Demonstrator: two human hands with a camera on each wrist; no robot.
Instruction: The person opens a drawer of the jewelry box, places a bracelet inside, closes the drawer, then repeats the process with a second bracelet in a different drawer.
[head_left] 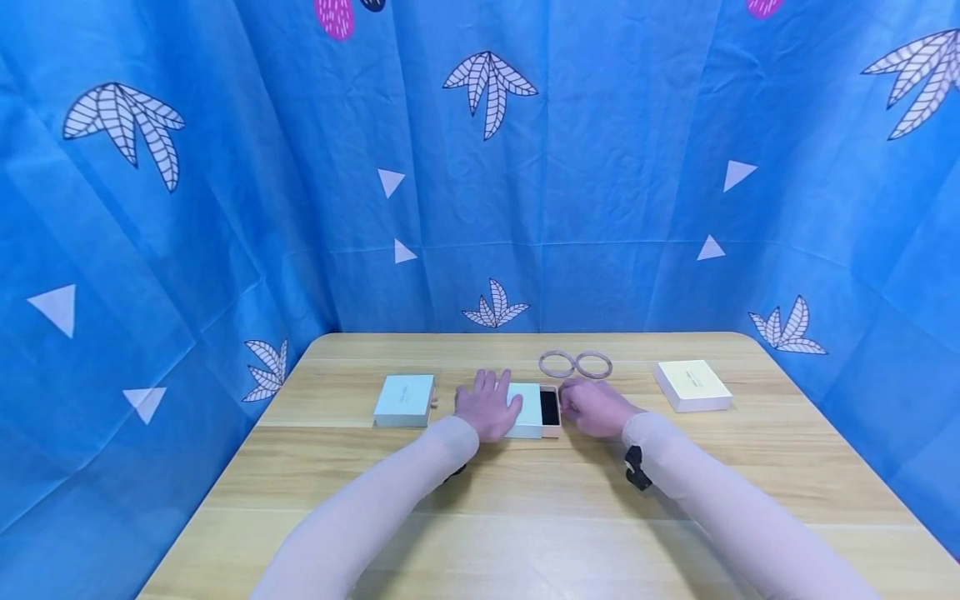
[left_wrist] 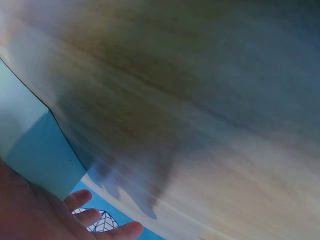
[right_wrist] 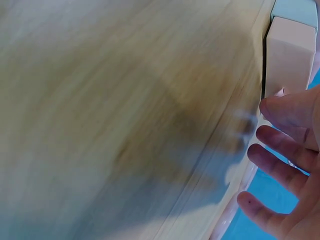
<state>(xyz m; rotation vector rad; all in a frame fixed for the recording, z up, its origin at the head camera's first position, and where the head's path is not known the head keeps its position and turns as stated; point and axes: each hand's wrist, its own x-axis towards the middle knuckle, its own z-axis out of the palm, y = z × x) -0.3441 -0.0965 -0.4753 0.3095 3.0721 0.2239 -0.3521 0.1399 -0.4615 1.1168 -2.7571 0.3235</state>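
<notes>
A pale blue drawer-style gift box (head_left: 527, 410) lies at mid-table, its pinkish drawer (head_left: 551, 432) slid partway out to the right, with a black lining showing inside. Spread, straight fingers of my left hand (head_left: 486, 407) rest over the left part of the box's sleeve. My right hand (head_left: 596, 407) is at the drawer's outer end. In the right wrist view, thumb and forefinger pinch together at the end of the drawer (right_wrist: 290, 55), where a small pink pull tab (right_wrist: 281, 92) shows; the other fingers are loosely bent. The pinch hides most of the tab.
Another pale blue box (head_left: 405, 400) stands to the left with its pull facing right. A cream-topped box (head_left: 693, 385) is at the right. Two joined rings (head_left: 576, 363) lie behind the right hand. Blue patterned curtain (head_left: 487, 192) hangs beyond the wooden table's far edge.
</notes>
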